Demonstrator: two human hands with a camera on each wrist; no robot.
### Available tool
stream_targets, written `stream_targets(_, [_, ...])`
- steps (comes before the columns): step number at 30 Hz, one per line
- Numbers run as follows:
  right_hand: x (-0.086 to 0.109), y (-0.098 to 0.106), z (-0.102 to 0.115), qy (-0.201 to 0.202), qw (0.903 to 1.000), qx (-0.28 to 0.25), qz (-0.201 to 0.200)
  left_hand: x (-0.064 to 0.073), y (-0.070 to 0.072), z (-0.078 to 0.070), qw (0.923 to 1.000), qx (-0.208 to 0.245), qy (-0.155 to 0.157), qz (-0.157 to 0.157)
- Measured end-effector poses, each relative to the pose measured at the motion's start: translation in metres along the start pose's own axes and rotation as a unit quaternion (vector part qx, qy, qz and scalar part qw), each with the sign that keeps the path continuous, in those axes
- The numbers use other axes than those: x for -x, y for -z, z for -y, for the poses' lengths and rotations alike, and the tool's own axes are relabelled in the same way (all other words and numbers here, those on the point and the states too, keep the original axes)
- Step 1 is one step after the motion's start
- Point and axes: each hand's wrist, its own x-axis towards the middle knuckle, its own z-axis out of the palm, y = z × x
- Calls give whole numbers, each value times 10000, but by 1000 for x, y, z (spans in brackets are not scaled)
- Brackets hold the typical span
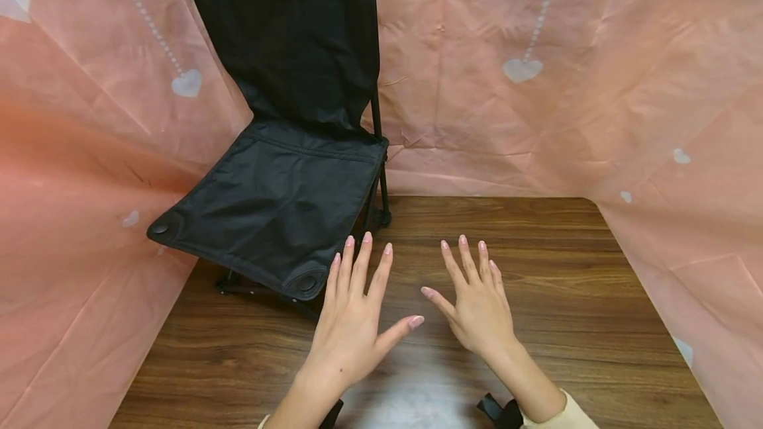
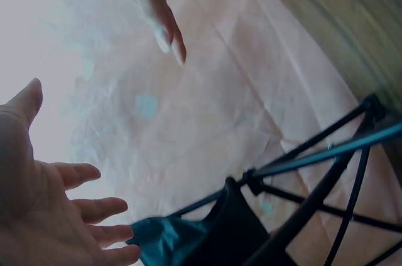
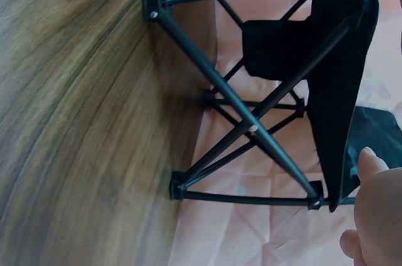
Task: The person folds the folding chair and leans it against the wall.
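Observation:
A black folding chair with a fabric seat and backrest stands unfolded on the left of the wooden surface. My left hand is held out palm down with fingers spread, in front of the seat's near right corner; it holds nothing. To its right, my right hand is likewise stretched out over the wood, fingers apart, holding nothing. From the right wrist, the chair's crossed metal legs show under the seat. In the left wrist view, the left fingers overlap a bit of the black fabric; contact cannot be told.
Brown wood-grain surface lies under the chair and hands. Pink cloth printed with white hearts hangs behind and on both sides. Black straps show near the right wrist.

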Motion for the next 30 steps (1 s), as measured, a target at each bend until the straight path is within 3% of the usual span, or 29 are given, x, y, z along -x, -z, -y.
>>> stream_targets(10, [-7,7,25,332,9994,51,-104,-8,22,27,9987,-73,413,-302])
stream_targets(15, [-8,13,41,672,9974,57,-254,-10,32,44,9954,16,777,-555])
stream_targets(21, [-9,17,58,1039,9942,127,-253,-11,44,64,9876,157,1191,-1007])
stream_targets(30, [-9,22,78,1818,9829,-185,-236,-9,56,100,9713,173,1503,-1834])
